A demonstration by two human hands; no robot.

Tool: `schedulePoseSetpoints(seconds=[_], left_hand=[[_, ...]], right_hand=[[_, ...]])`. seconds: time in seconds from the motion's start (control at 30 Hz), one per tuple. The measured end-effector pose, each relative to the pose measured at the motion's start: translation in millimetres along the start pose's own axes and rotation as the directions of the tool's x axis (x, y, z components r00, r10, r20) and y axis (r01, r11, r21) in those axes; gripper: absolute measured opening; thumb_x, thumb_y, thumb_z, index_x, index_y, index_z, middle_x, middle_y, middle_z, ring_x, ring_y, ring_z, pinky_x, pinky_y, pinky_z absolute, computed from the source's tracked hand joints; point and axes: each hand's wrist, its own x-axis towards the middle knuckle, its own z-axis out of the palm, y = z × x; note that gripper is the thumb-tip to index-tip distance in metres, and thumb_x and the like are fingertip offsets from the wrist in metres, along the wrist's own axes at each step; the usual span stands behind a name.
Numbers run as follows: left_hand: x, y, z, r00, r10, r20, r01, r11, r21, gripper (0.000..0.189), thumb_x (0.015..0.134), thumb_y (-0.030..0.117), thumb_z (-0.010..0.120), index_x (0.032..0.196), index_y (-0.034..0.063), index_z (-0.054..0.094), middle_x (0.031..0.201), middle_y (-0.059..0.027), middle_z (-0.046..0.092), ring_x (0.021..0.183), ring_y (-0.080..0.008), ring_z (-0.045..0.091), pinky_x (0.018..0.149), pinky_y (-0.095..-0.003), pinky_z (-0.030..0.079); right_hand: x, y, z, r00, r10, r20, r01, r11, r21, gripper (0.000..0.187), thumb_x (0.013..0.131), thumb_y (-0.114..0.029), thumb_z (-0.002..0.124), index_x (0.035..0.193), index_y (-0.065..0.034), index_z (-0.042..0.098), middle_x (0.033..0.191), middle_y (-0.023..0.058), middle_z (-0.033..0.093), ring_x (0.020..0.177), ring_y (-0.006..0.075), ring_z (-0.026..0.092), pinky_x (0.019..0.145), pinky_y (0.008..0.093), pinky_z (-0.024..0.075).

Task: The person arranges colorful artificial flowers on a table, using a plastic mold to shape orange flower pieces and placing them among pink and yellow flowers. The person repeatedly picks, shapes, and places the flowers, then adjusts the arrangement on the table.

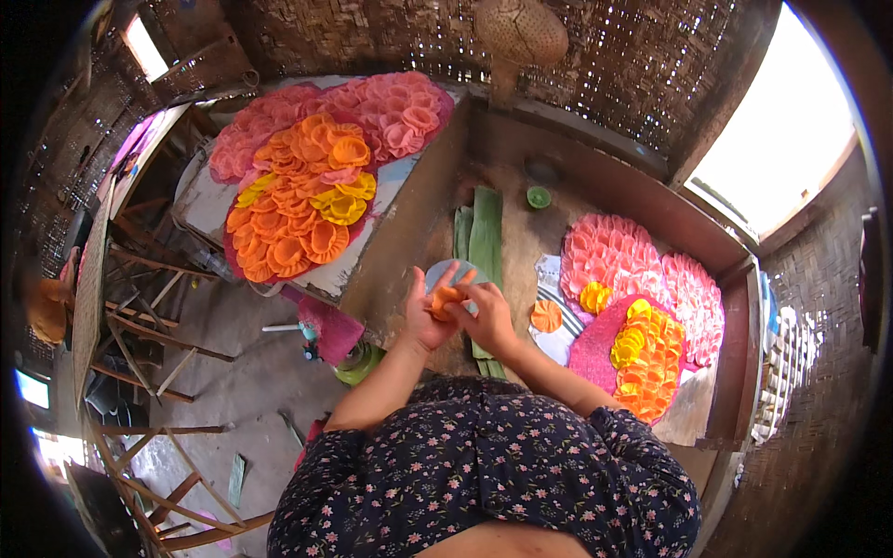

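In front of my torso, my left hand (427,322) is turned palm up with its fingers spread, and a small orange, thin round piece (444,300) rests on it. From the other side, the thumb and fingers of my right hand (490,315) hold that piece's edge. Below my hands is a pale grey-blue round plate or disc (431,268), largely covered by them. Long strips of green leaf (486,234) lie on the wooden surface behind it. A flat orange ruffled disc (546,316) sits to the right on a patterned cloth or sheet (551,270).
Pink cup-shaped pieces (605,251) and orange ones (649,359) cover magenta mats at right. More orange (296,202) and pink pieces (408,115) lie on a raised board at left. A green bowl (538,197) stands at the back. Wooden trestles (164,328) occupy the left floor.
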Motion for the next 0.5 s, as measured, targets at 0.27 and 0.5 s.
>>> schedulePoseSetpoints(seconds=[0.27, 0.5], left_hand=[[29.9, -50.4, 124.9, 0.998, 0.037, 0.055, -0.062, 0.830, 0.554, 0.063, 0.092, 0.050, 0.029, 0.141, 0.0175, 0.009, 0.146, -0.0056, 0.012, 0.133, -0.0258, 0.014, 0.107, -0.0412, 0.016], [42.2, -54.9, 132.3, 0.993, 0.116, 0.016, -0.115, 0.948, 0.298, 0.068, 0.088, 0.058, 0.028, 0.142, 0.0231, 0.006, 0.146, 0.0001, 0.012, 0.132, -0.0171, 0.018, 0.105, -0.0377, 0.018]], right_hand=[[45.9, -33.1, -49.3, 0.931, -0.357, -0.079, 0.355, 0.934, -0.035, 0.064, 0.081, -0.051, 0.045, 0.130, -0.0098, 0.040, 0.144, 0.0191, 0.015, 0.132, 0.0405, 0.009, 0.104, 0.0511, 0.0124], [81.0, -59.2, -74.3, 0.913, -0.391, -0.114, 0.383, 0.919, -0.090, 0.079, 0.085, -0.059, 0.032, 0.140, -0.0061, 0.012, 0.145, 0.0212, -0.001, 0.132, 0.0440, -0.003, 0.105, 0.0523, 0.0042]])
